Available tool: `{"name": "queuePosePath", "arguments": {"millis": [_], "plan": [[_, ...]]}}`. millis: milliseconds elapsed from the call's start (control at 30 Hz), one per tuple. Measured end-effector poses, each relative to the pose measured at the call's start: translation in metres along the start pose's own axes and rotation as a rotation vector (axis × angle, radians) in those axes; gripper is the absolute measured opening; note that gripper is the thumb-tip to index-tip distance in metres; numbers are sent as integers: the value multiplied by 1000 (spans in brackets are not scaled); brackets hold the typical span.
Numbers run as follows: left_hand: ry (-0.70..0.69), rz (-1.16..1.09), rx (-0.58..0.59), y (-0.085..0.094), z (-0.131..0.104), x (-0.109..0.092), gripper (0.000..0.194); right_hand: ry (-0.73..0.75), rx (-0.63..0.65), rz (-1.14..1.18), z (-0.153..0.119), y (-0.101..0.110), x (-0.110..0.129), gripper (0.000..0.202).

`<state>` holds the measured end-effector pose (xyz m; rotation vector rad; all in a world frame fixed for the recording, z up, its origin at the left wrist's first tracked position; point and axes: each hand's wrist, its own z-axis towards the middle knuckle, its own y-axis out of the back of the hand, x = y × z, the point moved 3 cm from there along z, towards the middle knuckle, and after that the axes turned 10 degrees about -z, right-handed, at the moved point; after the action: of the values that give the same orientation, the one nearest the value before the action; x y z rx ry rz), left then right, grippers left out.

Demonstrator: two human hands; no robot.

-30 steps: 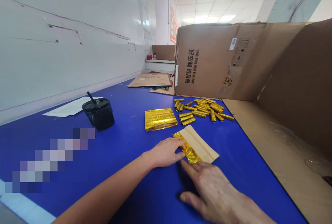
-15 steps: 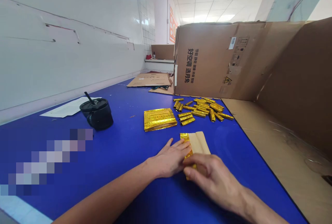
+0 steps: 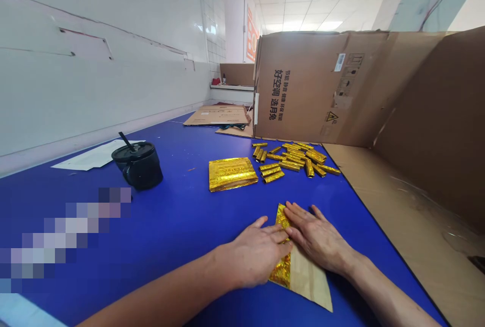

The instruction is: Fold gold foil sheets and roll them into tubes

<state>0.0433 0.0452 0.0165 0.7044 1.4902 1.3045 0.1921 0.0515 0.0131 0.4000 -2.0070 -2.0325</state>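
Fingers spread, your left hand [image 3: 261, 253] lies palm down on the gold-and-tan sheet [image 3: 312, 284], over its gold strip [image 3: 281, 276], gripping nothing. Your right hand [image 3: 320, 233] is open too, laid flat across the sheet's far end, its thumb just beside your left hand. Half a second ago that hand was curled over the sheet's near part; since then the sheet has turned and come nearer, so its tan side now reaches towards the near right. Beyond your hands, on the blue table [image 3: 189, 216], sit a gold stack [image 3: 233, 174] and, right of it, scattered gold tubes [image 3: 295, 159], both unmoved. Far right stands the box [image 3: 310, 84]; you cannot tell its contents. Left, the lidded mug [image 3: 143, 169] hides whatever it holds.
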Motion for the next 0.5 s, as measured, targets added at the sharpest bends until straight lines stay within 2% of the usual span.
{"name": "queuePosePath", "arguments": {"millis": [200, 367, 433, 500], "plan": [[42, 137, -33, 1, 3, 9, 13, -173, -41, -264, 0, 0, -4, 45], [114, 232, -50, 5, 6, 16, 12, -225, -90, -380, -4, 8, 7, 40], [159, 206, -63, 7, 5, 13, 14, -238, -48, -344, -5, 12, 5, 40], [197, 157, -71, 10, 4, 9, 18, -236, 48, -243, -8, 17, -4, 40]]}}
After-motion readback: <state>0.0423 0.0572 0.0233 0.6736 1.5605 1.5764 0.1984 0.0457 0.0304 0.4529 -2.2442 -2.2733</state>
